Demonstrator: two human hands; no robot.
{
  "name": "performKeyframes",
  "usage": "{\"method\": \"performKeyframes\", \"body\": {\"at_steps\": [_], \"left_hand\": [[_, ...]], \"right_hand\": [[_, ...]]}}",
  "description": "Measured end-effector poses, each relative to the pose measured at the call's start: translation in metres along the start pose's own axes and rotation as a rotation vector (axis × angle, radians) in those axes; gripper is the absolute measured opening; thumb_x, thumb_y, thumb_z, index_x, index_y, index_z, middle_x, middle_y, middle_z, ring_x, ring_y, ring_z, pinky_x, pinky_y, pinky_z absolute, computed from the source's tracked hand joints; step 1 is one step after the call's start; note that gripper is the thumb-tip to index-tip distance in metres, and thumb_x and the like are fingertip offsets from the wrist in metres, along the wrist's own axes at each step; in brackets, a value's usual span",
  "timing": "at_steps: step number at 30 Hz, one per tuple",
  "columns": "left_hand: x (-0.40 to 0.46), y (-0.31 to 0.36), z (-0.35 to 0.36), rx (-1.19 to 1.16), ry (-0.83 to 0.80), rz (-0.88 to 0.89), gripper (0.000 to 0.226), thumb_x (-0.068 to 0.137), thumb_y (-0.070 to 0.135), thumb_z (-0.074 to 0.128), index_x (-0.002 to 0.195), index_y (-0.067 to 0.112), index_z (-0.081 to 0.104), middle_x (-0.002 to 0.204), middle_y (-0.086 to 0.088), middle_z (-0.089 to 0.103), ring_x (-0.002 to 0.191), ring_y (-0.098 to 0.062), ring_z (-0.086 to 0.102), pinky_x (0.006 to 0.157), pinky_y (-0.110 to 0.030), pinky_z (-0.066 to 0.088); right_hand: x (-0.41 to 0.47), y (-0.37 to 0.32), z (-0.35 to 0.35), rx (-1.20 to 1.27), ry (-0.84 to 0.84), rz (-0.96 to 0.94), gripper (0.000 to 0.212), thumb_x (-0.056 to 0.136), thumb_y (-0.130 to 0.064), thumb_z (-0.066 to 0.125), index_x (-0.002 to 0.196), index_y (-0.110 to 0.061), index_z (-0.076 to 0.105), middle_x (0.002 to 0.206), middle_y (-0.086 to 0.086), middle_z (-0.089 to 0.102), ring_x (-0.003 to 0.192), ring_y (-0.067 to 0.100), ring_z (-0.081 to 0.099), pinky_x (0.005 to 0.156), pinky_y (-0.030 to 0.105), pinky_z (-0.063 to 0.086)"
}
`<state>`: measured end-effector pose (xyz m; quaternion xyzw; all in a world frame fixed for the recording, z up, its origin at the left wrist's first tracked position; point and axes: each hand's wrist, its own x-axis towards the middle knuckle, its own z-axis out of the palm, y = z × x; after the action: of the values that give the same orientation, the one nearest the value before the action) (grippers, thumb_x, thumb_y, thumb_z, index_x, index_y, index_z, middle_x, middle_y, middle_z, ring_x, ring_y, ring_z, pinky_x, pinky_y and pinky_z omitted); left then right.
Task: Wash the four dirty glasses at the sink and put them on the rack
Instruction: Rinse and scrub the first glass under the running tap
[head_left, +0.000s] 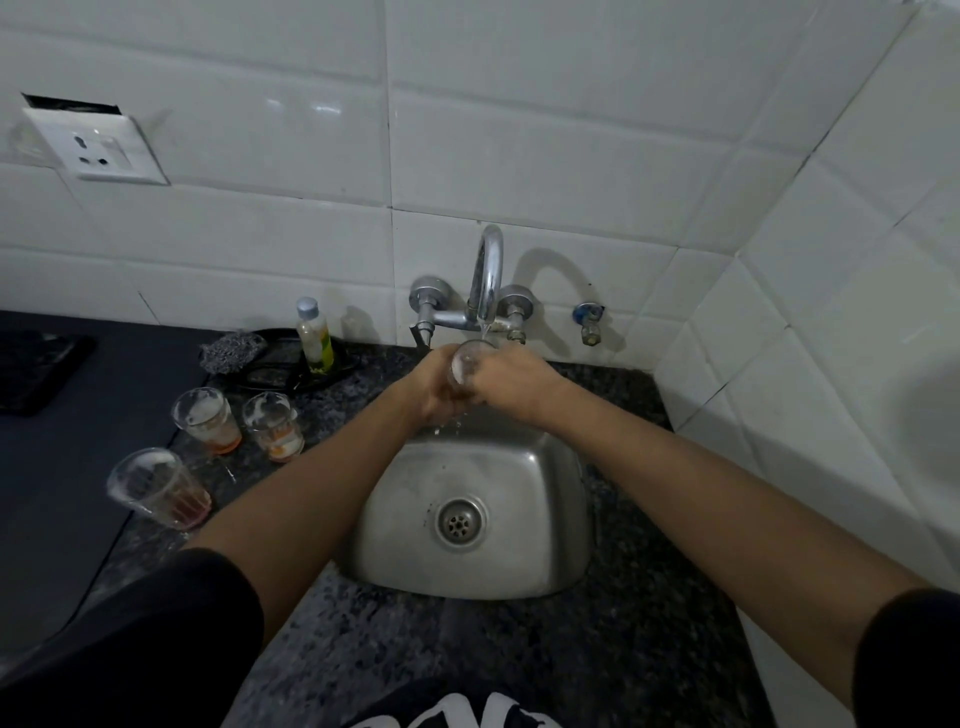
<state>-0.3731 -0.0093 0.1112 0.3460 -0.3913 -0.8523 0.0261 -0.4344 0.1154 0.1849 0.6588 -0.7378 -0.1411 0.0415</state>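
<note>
Glasses stand in a loose group on the speckled dark worktop (519, 649), left of the steel sink (524, 488). The nearest glass (158, 488) sits close to the worktop's left edge, tilted in this wide view, clear with a reddish film at its bottom. Farther back, two more stand just beside each other: the left glass (207, 421) with white foam on its inner wall and an orange residue at the base, and the right glass (274, 426) with foam near the rim and orange dregs below.

Both forearms reach forward from black sleeves across the sink bowl, whose round drain (460, 522) lies between them. At the far rim of the sink the two hands meet around the fourth glass (464, 364). The left hand (434, 387) has its fingers curled round the glass from the left side; the right hand (511, 384) grips it from the right, fingers wrapped toward the base. The glass's open mouth shows between them, pale and frothy inside, held directly under the spout of the tap (488, 280), from which a thin stream of water falls into it.

At the worktop's back edge, left of the tap, a small bottle (314, 335) with a pale cap stands on a dark tray, with a grey scrubber (231, 352) just beside it. A white socket (101, 148) sits on the tiled wall at the upper left.
</note>
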Motion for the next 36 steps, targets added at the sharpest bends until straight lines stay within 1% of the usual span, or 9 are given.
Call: {"method": "performKeyframes", "body": {"at_steps": [7, 11, 13, 16, 19, 22, 25, 29, 36], "left_hand": [[0.000, 0.001, 0.000, -0.061, 0.066, 0.025, 0.037, 0.099, 0.026, 0.036, 0.103, 0.005, 0.066, 0.087, -0.013, 0.072, 0.082, -0.026, 0.067, 0.060, -0.037, 0.060], [-0.003, -0.005, 0.001, -0.092, 0.037, 0.040, 0.040, 0.102, 0.027, 0.034, 0.099, 0.006, 0.067, 0.091, -0.012, 0.069, 0.083, -0.023, 0.065, 0.073, -0.037, 0.052], [-0.003, -0.007, 0.001, -0.117, 0.001, 0.050, 0.038, 0.103, 0.025, 0.035, 0.103, 0.004, 0.067, 0.094, -0.012, 0.068, 0.088, -0.023, 0.065, 0.079, -0.037, 0.053], [-0.007, -0.009, 0.001, -0.169, 0.021, 0.077, 0.034, 0.104, 0.023, 0.035, 0.098, 0.006, 0.064, 0.079, -0.009, 0.072, 0.075, -0.021, 0.069, 0.067, -0.034, 0.055], [-0.008, -0.008, -0.002, -0.145, 0.073, 0.126, 0.034, 0.104, 0.024, 0.040, 0.112, 0.000, 0.063, 0.100, -0.016, 0.076, 0.089, -0.027, 0.073, 0.072, -0.041, 0.060], [-0.009, -0.008, -0.004, -0.066, 0.149, 0.170, 0.025, 0.106, 0.022, 0.045, 0.109, 0.003, 0.061, 0.105, -0.017, 0.071, 0.091, -0.028, 0.071, 0.073, -0.044, 0.060], [-0.008, -0.010, -0.011, 0.039, 0.205, 0.205, 0.023, 0.105, 0.023, 0.051, 0.106, 0.004, 0.064, 0.109, -0.020, 0.071, 0.098, -0.033, 0.070, 0.083, -0.046, 0.059], [-0.011, -0.013, -0.015, 0.109, 0.246, 0.237, 0.029, 0.103, 0.023, 0.055, 0.115, -0.002, 0.065, 0.100, -0.016, 0.070, 0.083, -0.027, 0.069, 0.060, -0.033, 0.056], [-0.013, -0.014, -0.019, 0.272, 0.252, 0.319, 0.045, 0.095, 0.035, 0.065, 0.116, -0.005, 0.065, 0.090, -0.018, 0.074, 0.072, -0.026, 0.071, 0.059, -0.033, 0.054]], "right_hand": [[-0.003, -0.005, 0.005, 0.435, -0.033, 0.173, 0.012, 0.097, -0.014, 0.066, 0.106, -0.020, 0.062, 0.100, 0.000, 0.061, 0.092, 0.021, 0.061, 0.083, 0.038, 0.051], [-0.003, -0.005, 0.006, 0.497, -0.084, 0.194, 0.016, 0.100, -0.021, 0.063, 0.114, -0.015, 0.061, 0.110, 0.009, 0.067, 0.100, 0.027, 0.066, 0.089, 0.046, 0.055], [-0.003, -0.008, 0.004, 0.680, -0.025, 0.191, 0.011, 0.102, -0.025, 0.060, 0.099, -0.015, 0.060, 0.104, 0.009, 0.067, 0.094, 0.024, 0.066, 0.086, 0.045, 0.055], [-0.007, -0.009, 0.003, 0.998, 0.194, 0.343, 0.025, 0.101, -0.032, 0.063, 0.090, -0.012, 0.072, 0.091, 0.003, 0.073, 0.083, 0.018, 0.071, 0.079, 0.043, 0.060], [-0.013, -0.005, 0.014, 1.025, 0.380, 0.530, 0.027, 0.097, -0.040, 0.068, 0.097, -0.014, 0.076, 0.093, -0.001, 0.076, 0.084, 0.014, 0.071, 0.081, 0.044, 0.061], [-0.021, -0.006, 0.026, 0.921, 0.439, 0.598, 0.039, 0.091, -0.048, 0.074, 0.108, -0.016, 0.059, 0.109, -0.001, 0.061, 0.093, 0.014, 0.060, 0.076, 0.032, 0.054], [-0.024, -0.009, 0.029, 0.976, 0.326, 0.581, 0.056, 0.089, -0.050, 0.074, 0.128, -0.017, 0.050, 0.127, 0.001, 0.048, 0.105, 0.012, 0.052, 0.086, 0.029, 0.045], [-0.025, -0.014, 0.033, 0.903, 0.198, 0.486, 0.036, 0.090, -0.048, 0.073, 0.105, -0.017, 0.063, 0.107, 0.001, 0.061, 0.093, 0.015, 0.059, 0.072, 0.029, 0.046], [-0.017, -0.027, 0.037, 0.900, 0.034, 0.489, 0.048, 0.080, -0.055, 0.076, 0.104, -0.016, 0.063, 0.097, 0.000, 0.067, 0.085, 0.020, 0.067, 0.077, 0.041, 0.060]]}}
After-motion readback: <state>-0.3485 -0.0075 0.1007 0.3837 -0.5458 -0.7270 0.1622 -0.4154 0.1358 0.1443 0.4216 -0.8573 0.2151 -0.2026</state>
